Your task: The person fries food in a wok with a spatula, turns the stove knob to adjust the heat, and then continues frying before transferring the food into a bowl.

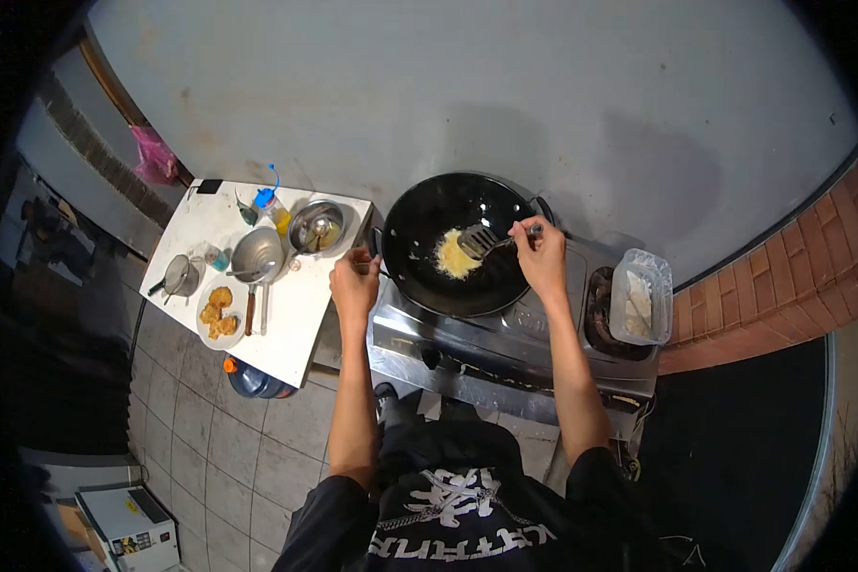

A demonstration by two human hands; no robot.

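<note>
A black wok (429,296) sits on the metal stove, with a pale yellow egg-like patch (456,255) frying in its middle. My right hand (541,255) is closed around the handle of a slotted spatula (479,240) and reaches over the wok's right side. The spatula's blade lies at the right edge of the yellow patch, touching or just above it. At the wok's left rim, my left hand (356,282) has its fingers curled at the side handle (377,242). The fingers partly hide that grip.
On the white table (296,329) at left stand a plate (203,322) of fried pieces, a saucepan (257,250), a metal bowl (296,229), a strainer (176,275) and a blue-capped bottle (271,206). A plastic tub (641,329) stands right of the wok. A wall rises behind.
</note>
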